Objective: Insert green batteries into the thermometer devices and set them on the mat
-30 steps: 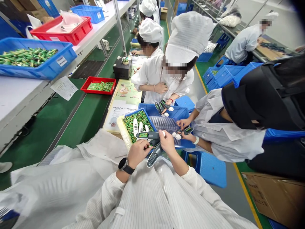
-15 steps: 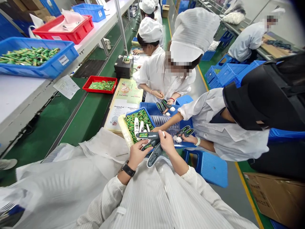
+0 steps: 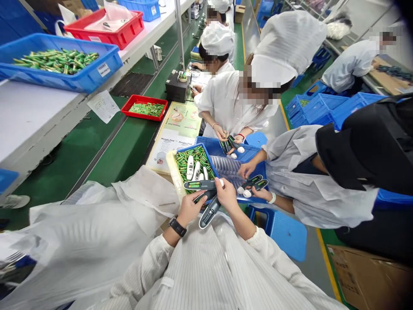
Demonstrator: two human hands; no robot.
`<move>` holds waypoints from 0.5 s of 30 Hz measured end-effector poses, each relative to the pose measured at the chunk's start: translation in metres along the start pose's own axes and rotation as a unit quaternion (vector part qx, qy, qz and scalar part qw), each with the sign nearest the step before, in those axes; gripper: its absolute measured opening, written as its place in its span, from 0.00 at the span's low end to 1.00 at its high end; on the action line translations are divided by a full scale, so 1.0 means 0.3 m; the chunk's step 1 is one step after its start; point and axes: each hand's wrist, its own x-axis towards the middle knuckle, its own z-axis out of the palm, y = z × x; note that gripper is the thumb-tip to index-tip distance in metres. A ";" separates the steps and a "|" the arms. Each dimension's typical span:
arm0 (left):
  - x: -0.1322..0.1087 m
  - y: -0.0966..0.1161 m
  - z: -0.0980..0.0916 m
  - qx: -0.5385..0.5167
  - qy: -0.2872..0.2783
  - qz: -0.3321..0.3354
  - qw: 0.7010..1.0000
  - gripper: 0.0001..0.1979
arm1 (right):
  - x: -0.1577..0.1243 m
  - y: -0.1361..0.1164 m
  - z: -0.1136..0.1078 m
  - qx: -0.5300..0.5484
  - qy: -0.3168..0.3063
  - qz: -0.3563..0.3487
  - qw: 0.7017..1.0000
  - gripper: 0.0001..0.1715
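Three dark grey handheld thermometers are fanned out in front of my chest, backs up and battery bays uncovered. The upper thermometer (image 3: 198,185) has green batteries in its bay; no green shows in the lower thermometer (image 3: 210,212). My right hand (image 3: 227,194) is closed round their gathered ends. My left hand (image 3: 189,207) is closed at the middle thermometer (image 3: 208,194), its thumb on top, fingertips partly hidden. Just beyond lies a blue tray (image 3: 211,161) of green batteries (image 3: 182,161), with several white-faced thermometers (image 3: 190,167) on top.
A co-worker's hand (image 3: 247,169) is close on the right, beside thermometers (image 3: 253,185) in that person's other hand. Another co-worker (image 3: 226,94) holds thermometers across the blue bin (image 3: 222,146). A red tray (image 3: 146,107) stands left; a blue stool (image 3: 288,234) stands right.
The right-hand co-worker's hand has drawn back from the battery tray toward the thermometers in their other hand. My view has shifted slightly; my hands keep nearly the same hold.
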 end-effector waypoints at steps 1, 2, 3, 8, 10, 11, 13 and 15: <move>0.000 -0.006 0.004 -0.019 -0.001 -0.006 1.000 0.23 | -0.002 -0.001 0.001 -0.002 0.001 -0.001 1.000 0.30; 0.002 -0.011 0.004 -0.033 -0.008 -0.007 0.999 0.24 | -0.005 -0.002 0.001 -0.005 0.002 -0.002 1.000 0.29; 0.006 -0.016 -0.003 -0.041 -0.027 -0.001 0.999 0.24 | -0.006 -0.003 0.001 -0.008 0.004 -0.003 1.000 0.29; 0.081 -0.021 -0.146 -0.003 -0.160 0.034 0.987 0.22 | -0.009 0.008 -0.021 -0.019 0.015 -0.012 1.000 0.29; 0.144 -0.011 -0.227 0.106 -0.102 0.053 0.988 0.18 | -0.011 0.018 -0.033 -0.019 0.020 -0.009 1.000 0.29; 0.181 -0.005 -0.260 0.194 -0.050 0.070 0.977 0.17 | -0.012 0.024 -0.037 -0.018 0.022 -0.007 1.000 0.29; 0.258 0.007 -0.302 0.386 0.041 0.105 0.916 0.14 | -0.016 0.036 -0.044 -0.013 0.022 -0.004 1.000 0.29; 0.327 0.014 -0.308 0.527 0.074 0.123 0.838 0.13 | -0.022 0.045 -0.047 -0.008 0.022 -0.002 1.000 0.30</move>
